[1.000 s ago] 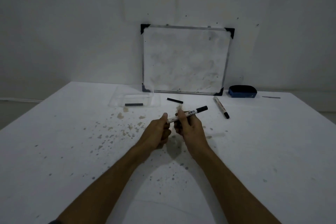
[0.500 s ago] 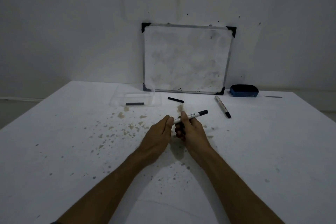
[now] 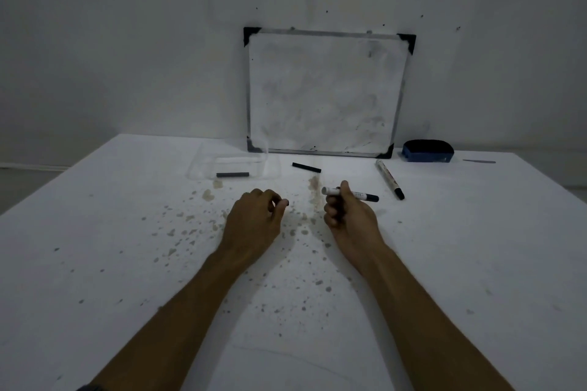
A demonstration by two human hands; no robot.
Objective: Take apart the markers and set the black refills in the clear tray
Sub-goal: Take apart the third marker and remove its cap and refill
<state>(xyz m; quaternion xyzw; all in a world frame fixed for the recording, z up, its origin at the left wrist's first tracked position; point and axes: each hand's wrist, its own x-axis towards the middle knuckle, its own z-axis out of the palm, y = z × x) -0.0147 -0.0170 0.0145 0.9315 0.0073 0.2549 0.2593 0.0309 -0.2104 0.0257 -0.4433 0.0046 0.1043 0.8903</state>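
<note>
Marker (image 3: 352,194) gripped in my right hand (image 3: 347,216), cap end pointing right, its open white end poking out to the left; my left hand (image 3: 254,222) is curled, pinching a small dark piece (image 3: 285,202) at the fingertips, the two hands apart over the stained white table (image 3: 127,263). Clear tray (image 3: 233,165) at the far left holds one black refill (image 3: 232,174); another refill (image 3: 306,167) lies just right of it before the whiteboard (image 3: 327,92), with a second marker (image 3: 389,179) and a blue eraser (image 3: 428,151) farther right.

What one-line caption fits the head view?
Right hand grips a marker, left hand pinches a small dark piece; one black refill lies in the clear tray, another beside it.
</note>
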